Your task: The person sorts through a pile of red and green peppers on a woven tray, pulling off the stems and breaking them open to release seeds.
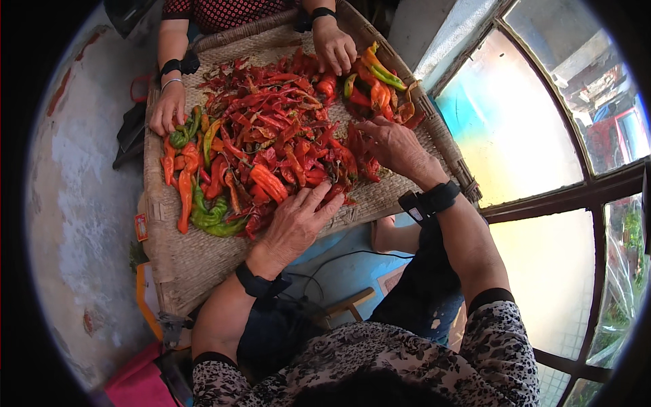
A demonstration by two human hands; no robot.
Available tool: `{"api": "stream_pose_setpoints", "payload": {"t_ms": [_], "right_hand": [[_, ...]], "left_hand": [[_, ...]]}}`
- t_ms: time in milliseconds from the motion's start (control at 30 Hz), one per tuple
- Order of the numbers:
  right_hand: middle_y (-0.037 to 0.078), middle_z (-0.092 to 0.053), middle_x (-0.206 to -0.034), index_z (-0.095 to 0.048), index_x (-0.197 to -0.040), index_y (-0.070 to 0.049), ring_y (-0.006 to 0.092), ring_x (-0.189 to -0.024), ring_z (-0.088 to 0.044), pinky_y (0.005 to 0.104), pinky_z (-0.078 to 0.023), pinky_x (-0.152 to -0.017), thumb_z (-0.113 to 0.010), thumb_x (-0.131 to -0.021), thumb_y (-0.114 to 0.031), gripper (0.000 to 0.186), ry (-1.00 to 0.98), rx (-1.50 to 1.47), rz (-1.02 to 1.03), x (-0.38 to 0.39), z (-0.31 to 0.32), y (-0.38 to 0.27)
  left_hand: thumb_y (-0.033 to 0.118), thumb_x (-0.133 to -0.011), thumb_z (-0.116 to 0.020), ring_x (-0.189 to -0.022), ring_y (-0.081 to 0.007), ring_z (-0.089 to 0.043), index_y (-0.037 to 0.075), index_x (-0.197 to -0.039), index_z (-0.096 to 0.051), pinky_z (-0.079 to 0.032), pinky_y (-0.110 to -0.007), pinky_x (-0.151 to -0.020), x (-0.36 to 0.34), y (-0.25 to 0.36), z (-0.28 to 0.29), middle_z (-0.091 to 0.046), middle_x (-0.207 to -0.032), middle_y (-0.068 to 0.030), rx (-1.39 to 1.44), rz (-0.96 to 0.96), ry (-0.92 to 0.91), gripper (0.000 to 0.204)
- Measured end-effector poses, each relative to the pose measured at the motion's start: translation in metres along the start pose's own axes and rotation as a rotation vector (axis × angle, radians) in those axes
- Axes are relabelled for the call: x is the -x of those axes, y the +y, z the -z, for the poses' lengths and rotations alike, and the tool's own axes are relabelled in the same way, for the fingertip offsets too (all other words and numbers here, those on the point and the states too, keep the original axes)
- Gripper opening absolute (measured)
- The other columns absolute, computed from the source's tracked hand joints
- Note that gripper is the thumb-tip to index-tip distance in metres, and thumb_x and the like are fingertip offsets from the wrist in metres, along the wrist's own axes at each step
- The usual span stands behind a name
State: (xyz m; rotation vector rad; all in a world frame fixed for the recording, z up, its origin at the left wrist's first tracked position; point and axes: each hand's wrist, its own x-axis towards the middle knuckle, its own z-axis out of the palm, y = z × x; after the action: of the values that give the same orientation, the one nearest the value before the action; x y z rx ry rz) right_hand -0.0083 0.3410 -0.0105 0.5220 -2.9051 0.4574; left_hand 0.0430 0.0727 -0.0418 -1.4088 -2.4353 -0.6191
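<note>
- The heap of red peppers (271,115) covers the middle of the woven tray (180,268), many pods wrinkled and overlapping.
- The person's left hand (291,227) lies over the heap toward the tray's near edge, fingers spread and touching pods, with no grip to be seen.
- The person's right hand (401,150) reaches in over the tray's right part, fingers loosely bent; its fingertips are partly hidden, so whether it pinches a pod one cannot tell.
- Picking through this tangle probably goes best with light fingertips, lifting top pods singly and steadying neighbours with the other hand; brittle skins may tear if dragged.
- Green peppers (211,216) lie at the tray's left part and orange-and-green peppers (385,81) in its far right corner; sweeping movements could mix them into the red.
- A co-worker's hands, one (336,49) at the tray's far side and one (168,108) at its left, share the space and could get in the way.
- Beyond the tray's right side stands a window (508,115); below its near edge runs a black cable (339,256).
</note>
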Motion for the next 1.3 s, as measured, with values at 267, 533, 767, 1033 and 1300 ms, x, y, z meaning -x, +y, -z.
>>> {"api": "stream_pose_setpoints", "payload": {"t_ms": [267, 533, 767, 1033, 1300], "right_hand": [[0.013, -0.06, -0.105, -0.061, -0.102, -0.005, 0.031, -0.103, -0.062, 0.0391, -0.054, -0.078, -0.061, -0.082, -0.009, 0.02, -0.156, 0.276, 0.03, -0.012, -0.015, -0.012], [0.012, -0.061, -0.1, -0.061, -0.11, -0.013, 0.0315, -0.091, -0.064, 0.0437, -0.053, -0.071, -0.066, -0.083, -0.014, 0.028, -0.18, 0.211, 0.009, -0.016, -0.01, -0.009], [0.011, -0.062, -0.098, -0.063, -0.108, -0.012, 0.0293, -0.092, -0.065, 0.041, -0.054, -0.07, -0.068, -0.079, -0.013, 0.029, -0.143, 0.235, 0.125, -0.011, -0.013, -0.003], [0.012, -0.055, -0.102, -0.057, -0.101, -0.006, 0.0319, -0.096, -0.06, 0.0409, -0.053, -0.072, -0.061, -0.077, 0.0, 0.025, -0.019, 0.242, 0.054, -0.003, 0.012, -0.03], [0.014, -0.063, -0.082, -0.058, -0.096, -0.001, 0.0256, -0.075, -0.064, 0.034, -0.052, -0.067, -0.058, -0.086, -0.001, 0.011, 0.304, -0.265, -0.066, -0.005, 0.045, -0.005]], "left_hand": [[-0.004, -0.077, -0.06, -0.092, -0.0295, -0.059, 0.007, -0.118, -0.062, -0.054, -0.039, -0.074, -0.001, 0.003, 0.006, -0.058, -0.109, -0.0126, -0.047, 0.01, -0.038, 0.043], [0.004, -0.076, -0.062, -0.087, -0.0226, -0.057, 0.005, -0.096, -0.06, -0.052, -0.033, -0.069, -0.003, -0.017, 0.01, -0.056, -0.085, -0.0061, -0.169, 0.043, 0.047, 0.021], [0.004, -0.079, -0.067, -0.087, -0.0238, -0.06, 0.002, -0.107, -0.064, -0.054, -0.035, -0.07, -0.006, 0.001, 0.008, -0.062, -0.096, -0.009, -0.095, 0.008, 0.085, 0.029], [0.01, -0.084, -0.06, -0.11, -0.025, -0.054, 0.006, -0.117, -0.062, -0.05, -0.035, -0.086, 0.0, 0.019, -0.004, -0.057, -0.124, -0.0114, -0.153, -0.064, -0.058, 0.033], [0.009, -0.08, -0.062, -0.092, -0.0236, -0.055, 0.008, -0.108, -0.063, -0.05, -0.036, -0.074, -0.005, 0.005, 0.011, -0.056, -0.101, -0.0078, -0.193, 0.023, -0.039, 0.028]]}}
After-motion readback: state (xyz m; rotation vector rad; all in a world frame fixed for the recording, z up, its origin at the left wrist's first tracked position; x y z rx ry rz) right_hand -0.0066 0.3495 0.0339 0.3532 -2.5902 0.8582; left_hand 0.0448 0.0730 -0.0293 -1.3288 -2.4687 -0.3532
